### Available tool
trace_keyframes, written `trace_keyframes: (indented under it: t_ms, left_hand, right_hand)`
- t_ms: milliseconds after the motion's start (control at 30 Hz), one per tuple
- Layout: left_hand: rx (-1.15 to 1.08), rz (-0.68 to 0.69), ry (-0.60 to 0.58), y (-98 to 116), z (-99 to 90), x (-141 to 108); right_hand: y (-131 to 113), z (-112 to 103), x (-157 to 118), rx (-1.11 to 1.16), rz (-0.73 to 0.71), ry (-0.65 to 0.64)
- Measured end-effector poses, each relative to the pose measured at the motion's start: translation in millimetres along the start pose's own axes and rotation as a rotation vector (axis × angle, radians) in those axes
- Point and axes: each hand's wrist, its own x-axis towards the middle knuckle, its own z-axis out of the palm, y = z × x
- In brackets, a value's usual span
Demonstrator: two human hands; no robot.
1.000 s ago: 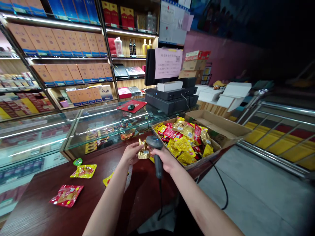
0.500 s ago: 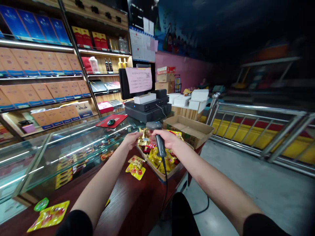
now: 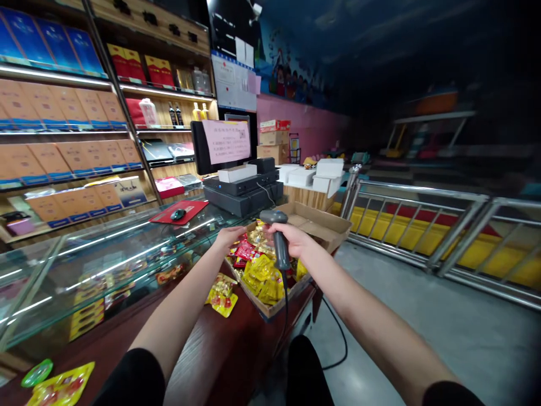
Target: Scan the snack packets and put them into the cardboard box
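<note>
Right hand (image 3: 296,239) is closed around the scanner (image 3: 280,248), whose long handle slopes downward. A gold packet (image 3: 262,237) lies within the carton (image 3: 273,310), left of that handle, right of the left hand (image 3: 230,237). Left grip: cannot be determined.
</note>
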Motion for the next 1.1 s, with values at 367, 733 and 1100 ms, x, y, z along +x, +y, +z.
trace_keyframes:
  t_ms: [367,733,1100]
  left_hand:
    - [-0.161,-0.105,0.3,-65.5,-187.1,-50.5]
    - [-0.197,-0.089,0.576,-117.6,-276.1,-53.1]
    - [-0.282,-0.126,0.521,-126.3,-267.6,-37.6]
  right_hand:
    - [88.2,128.0,46.0,0.007,0.37,-0.272]
    - [174.5,207.8,111.1,0.004,0.404,-0.174]
    - [201.4,215.2,126.8,0.103,0.387,-0.178]
